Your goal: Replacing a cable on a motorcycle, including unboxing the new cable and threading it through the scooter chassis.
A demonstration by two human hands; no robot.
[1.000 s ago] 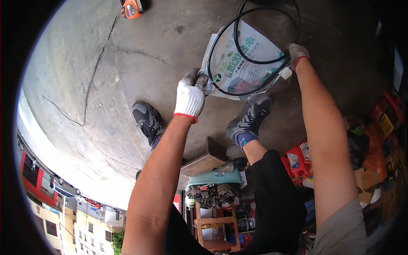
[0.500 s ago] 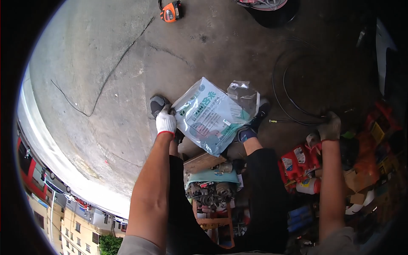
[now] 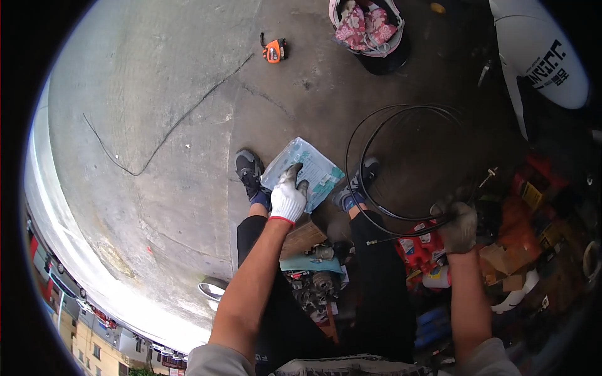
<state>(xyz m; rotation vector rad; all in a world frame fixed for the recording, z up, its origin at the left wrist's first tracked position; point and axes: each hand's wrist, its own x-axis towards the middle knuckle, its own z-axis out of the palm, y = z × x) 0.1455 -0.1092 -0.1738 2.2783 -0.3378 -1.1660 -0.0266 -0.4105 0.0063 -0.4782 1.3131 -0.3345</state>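
Note:
My left hand (image 3: 290, 195), in a white, red-cuffed glove with dark fingertips, rests on a folded white-and-green printed plastic bag (image 3: 326, 177) lying at my feet, its fingers apart. My right hand (image 3: 458, 227), in a soiled glove, is closed on a coil of black cable (image 3: 407, 219) held out to the right of the bag. One end of the coil has a metal fitting. My left shoe (image 3: 249, 172) and right shoe (image 3: 367, 172) flank the bag.
On the concrete floor are an orange tape measure (image 3: 274, 51), a thin loose cable (image 3: 182, 119) and a pink-rimmed helmet-like item with floral lining (image 3: 367, 28). A white panel (image 3: 539, 56) stands at upper right; red containers (image 3: 417, 250) and clutter fill the lower right.
The cable coil left the bag, moving right with my right hand, and then swung leftward. The bag dropped lower and is folded smaller, my left hand now on top of it.

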